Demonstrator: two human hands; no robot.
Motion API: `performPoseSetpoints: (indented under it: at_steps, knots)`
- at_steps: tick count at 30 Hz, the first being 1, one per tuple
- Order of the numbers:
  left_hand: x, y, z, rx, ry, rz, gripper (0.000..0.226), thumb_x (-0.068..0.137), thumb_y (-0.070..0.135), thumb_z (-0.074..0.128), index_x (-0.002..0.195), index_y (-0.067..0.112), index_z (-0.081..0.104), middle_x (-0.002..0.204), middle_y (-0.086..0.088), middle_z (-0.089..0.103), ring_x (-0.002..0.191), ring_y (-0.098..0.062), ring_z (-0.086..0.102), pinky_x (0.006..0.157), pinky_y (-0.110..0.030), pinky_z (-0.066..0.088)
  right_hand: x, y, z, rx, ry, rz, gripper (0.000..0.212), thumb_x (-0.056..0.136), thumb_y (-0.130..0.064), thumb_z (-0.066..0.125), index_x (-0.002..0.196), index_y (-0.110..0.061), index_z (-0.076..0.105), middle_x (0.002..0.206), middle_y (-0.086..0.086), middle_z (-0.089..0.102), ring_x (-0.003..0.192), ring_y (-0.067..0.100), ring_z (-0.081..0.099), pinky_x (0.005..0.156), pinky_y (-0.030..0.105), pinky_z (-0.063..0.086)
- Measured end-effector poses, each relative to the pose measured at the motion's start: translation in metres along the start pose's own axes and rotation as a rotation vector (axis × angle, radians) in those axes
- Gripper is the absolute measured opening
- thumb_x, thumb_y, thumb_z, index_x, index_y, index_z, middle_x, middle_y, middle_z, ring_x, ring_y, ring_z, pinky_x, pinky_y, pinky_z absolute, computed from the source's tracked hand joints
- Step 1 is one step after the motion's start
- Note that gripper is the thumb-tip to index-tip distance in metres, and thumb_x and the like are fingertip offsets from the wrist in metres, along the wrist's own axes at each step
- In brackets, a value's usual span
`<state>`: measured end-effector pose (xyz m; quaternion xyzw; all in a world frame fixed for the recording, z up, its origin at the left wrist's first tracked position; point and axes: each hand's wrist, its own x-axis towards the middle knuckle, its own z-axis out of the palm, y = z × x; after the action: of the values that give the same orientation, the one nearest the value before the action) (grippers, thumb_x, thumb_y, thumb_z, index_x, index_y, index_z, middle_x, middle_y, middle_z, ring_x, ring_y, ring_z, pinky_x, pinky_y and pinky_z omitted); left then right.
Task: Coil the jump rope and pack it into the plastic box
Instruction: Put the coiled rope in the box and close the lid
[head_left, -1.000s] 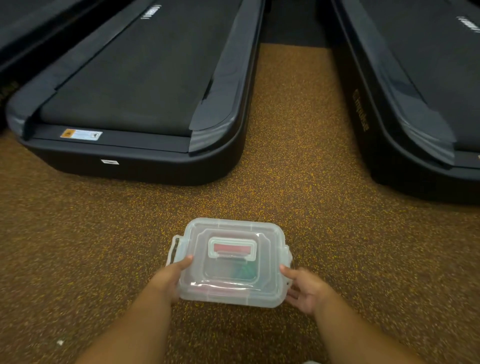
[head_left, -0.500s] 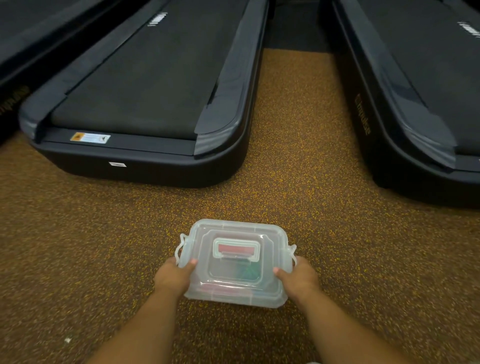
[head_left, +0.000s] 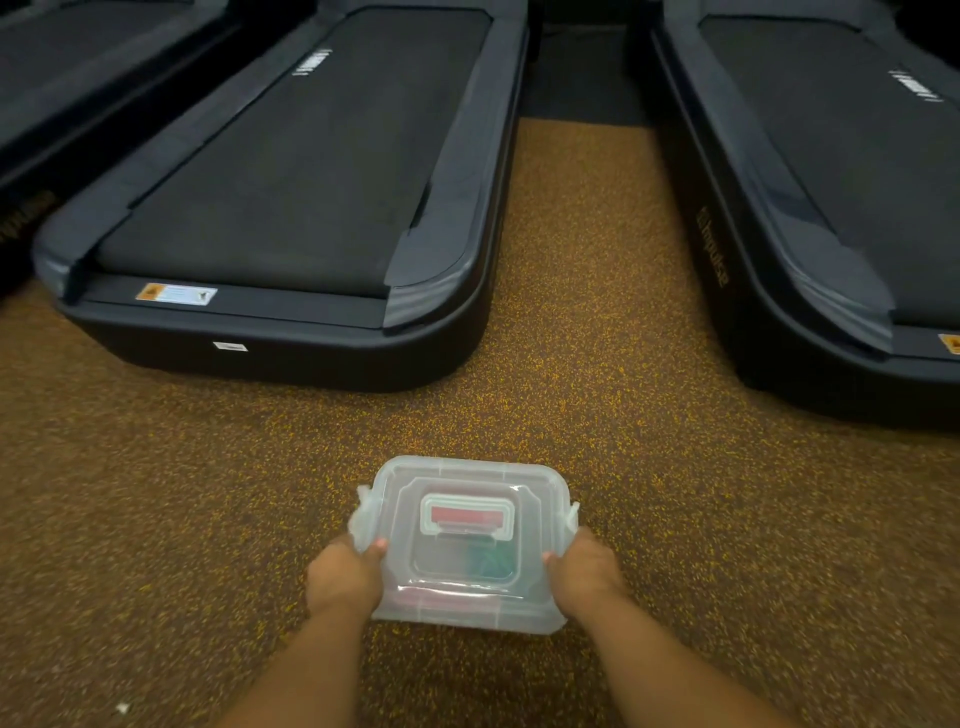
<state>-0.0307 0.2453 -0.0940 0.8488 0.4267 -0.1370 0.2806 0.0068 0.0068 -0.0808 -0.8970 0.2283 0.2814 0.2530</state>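
Observation:
A clear plastic box (head_left: 462, 540) with its lid on sits low in the middle of the view, over the speckled floor. Through the lid I make out red and green shapes of the jump rope (head_left: 488, 558), blurred by the plastic. My left hand (head_left: 345, 574) grips the box's left side, thumb on the lid near the left latch. My right hand (head_left: 584, 569) grips the right side the same way, thumb tip on the lid edge. Whether the box rests on the floor or is lifted, I cannot tell.
A black treadmill deck (head_left: 291, 208) lies ahead on the left, another treadmill (head_left: 831, 208) on the right, and a third at the far left edge. Brown speckled rubber floor (head_left: 571, 338) runs between them and around the box.
Both hands moved from the box's near corners onto its left and right sides and closed on it. The view tilted slightly, showing more of the treadmills.

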Motion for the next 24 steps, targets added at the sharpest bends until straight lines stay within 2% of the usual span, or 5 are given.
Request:
performPoseSetpoints:
  at_steps: [4,9,16,20,24]
  knots:
    - [-0.003,0.002,0.002,0.056,0.012,-0.009,0.042,0.092,0.04,0.054,0.111,0.003,0.063,0.107,-0.022,0.066,0.099,-0.037,0.062,0.083,-0.041,0.05,-0.003,-0.004,0.0,-0.033,-0.014,0.001,0.044,0.095,-0.028,0.055,0.132,-0.008,0.041,0.13,0.015,0.057,0.117,0.033,0.057,0.088,0.036,0.05]
    - [-0.003,0.01,-0.003,0.059,-0.066,-0.032,0.043,0.094,0.034,0.052,0.12,0.0,0.053,0.121,-0.023,0.06,0.111,-0.038,0.057,0.088,-0.041,0.047,0.002,-0.003,0.0,-0.003,-0.123,0.035,0.063,0.093,-0.014,0.052,0.148,-0.014,0.022,0.139,0.015,0.05,0.125,0.036,0.05,0.102,0.046,0.046]
    - [-0.004,0.006,-0.002,-0.173,-0.157,-0.071,0.047,0.084,0.007,0.043,0.13,0.013,0.05,0.118,-0.02,0.058,0.106,-0.039,0.055,0.093,-0.048,0.048,0.021,0.014,-0.001,0.479,-0.276,0.069,0.047,0.078,0.001,0.052,0.12,-0.02,0.053,0.104,0.008,0.067,0.094,0.03,0.066,0.083,0.051,0.058]
    - [-0.007,0.017,-0.007,-0.299,-0.168,-0.007,0.061,0.082,-0.001,0.041,0.137,0.026,0.046,0.123,-0.019,0.055,0.106,-0.039,0.054,0.095,-0.049,0.048,0.012,0.01,-0.016,0.555,-0.17,-0.003,0.057,0.082,0.009,0.05,0.121,-0.033,0.053,0.101,0.003,0.068,0.092,0.025,0.066,0.08,0.05,0.059]
    - [-0.003,0.03,-0.012,-0.378,-0.162,0.072,0.062,0.087,0.003,0.05,0.143,0.026,0.039,0.127,-0.017,0.054,0.106,-0.035,0.054,0.096,-0.043,0.047,0.014,-0.003,-0.033,0.58,-0.086,-0.058,0.064,0.086,0.008,0.046,0.132,-0.036,0.046,0.103,0.001,0.065,0.093,0.024,0.063,0.082,0.046,0.058]
